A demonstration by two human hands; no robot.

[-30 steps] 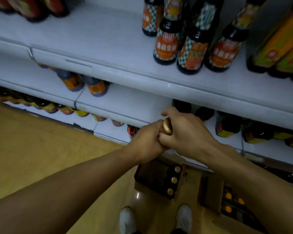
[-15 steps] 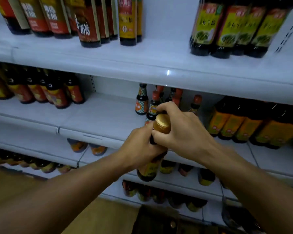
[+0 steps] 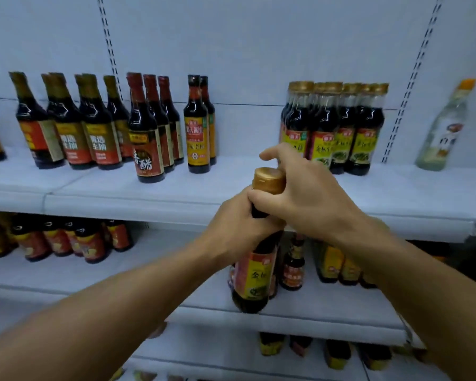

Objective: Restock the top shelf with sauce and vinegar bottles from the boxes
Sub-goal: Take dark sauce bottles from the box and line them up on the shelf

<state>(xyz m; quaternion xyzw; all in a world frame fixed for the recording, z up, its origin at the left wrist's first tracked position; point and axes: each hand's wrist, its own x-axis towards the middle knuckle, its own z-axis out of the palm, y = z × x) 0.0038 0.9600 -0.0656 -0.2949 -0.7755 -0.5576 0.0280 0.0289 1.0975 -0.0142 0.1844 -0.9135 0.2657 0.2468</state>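
Bottle [image 3: 254, 273] of dark sauce, gold-capped with a yellow and red label, hangs upright in both hands just right of the frame's middle, in front of the top shelf's edge and not resting on any shelf. Left hand [image 3: 235, 229] is wrapped round the neck and shoulder from the 9 o'clock side, fingers curled tight on the glass. Right hand [image 3: 304, 196] comes in from 3 o'clock and clamps on the neck just under the gold cap [image 3: 268, 179], its forefinger lifted and pointing toward 10 o'clock.

At 12 to 1 o'clock of the held bottle, on the top shelf [image 3: 217, 185], stands a tight cluster of matching gold-capped bottles [image 3: 338, 127] with yellow and green labels; the right hand partly hides the nearest one. At 11 o'clock stand two orange-labelled bottles [image 3: 198, 125], one behind the other, and at 10 o'clock a row of red-capped bottles [image 3: 149, 130]. Farther toward 9 o'clock are several brown-labelled bottles [image 3: 94, 125]. At 2 o'clock, well apart, a pale clear bottle [image 3: 445, 127] stands alone.

Beneath, the second shelf [image 3: 286, 312] carries smaller bottles at 8 o'clock and, just beside the held bottle at 4 o'clock, more yellow-labelled ones.
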